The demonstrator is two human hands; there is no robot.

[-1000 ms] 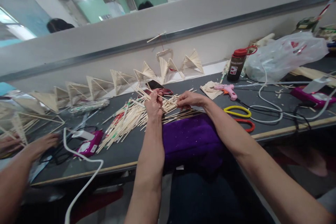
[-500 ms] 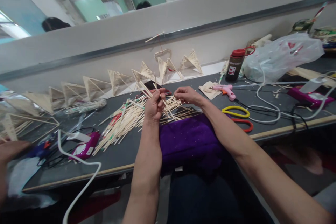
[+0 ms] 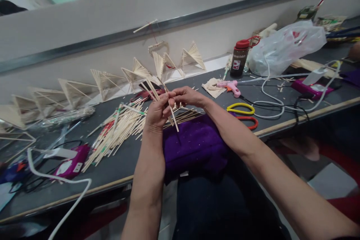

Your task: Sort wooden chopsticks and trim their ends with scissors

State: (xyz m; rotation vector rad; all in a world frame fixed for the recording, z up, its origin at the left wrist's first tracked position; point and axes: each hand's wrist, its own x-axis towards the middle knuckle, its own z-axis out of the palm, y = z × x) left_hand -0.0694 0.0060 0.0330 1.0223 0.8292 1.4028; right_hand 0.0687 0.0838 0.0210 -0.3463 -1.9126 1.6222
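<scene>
My left hand (image 3: 156, 114) is closed around a few thin wooden sticks (image 3: 151, 89) that poke up past its fingers. My right hand (image 3: 189, 96) meets it, thumb and fingers pinched at one wooden stick (image 3: 174, 120) that slants down over the purple cloth (image 3: 197, 146). The fingers overlap, so part of the sticks is hidden. Just beyond and left of my hands lies a loose pile of wooden sticks (image 3: 112, 135), some with green ends. The purple cloth lies under my forearms at the table edge.
Fan-shaped stick models (image 3: 71, 93) line the wall. To the right are a pink glue gun (image 3: 231, 86), yellow-handled scissors (image 3: 241, 108), a red-capped bottle (image 3: 240, 58), a plastic bag (image 3: 284, 50) and a magenta power strip (image 3: 312, 89). Another magenta power strip (image 3: 70, 161) with a white cable sits left.
My right hand has moved left to join my left hand and now pinches at a stick there. The camera view has turned a little to the right.
</scene>
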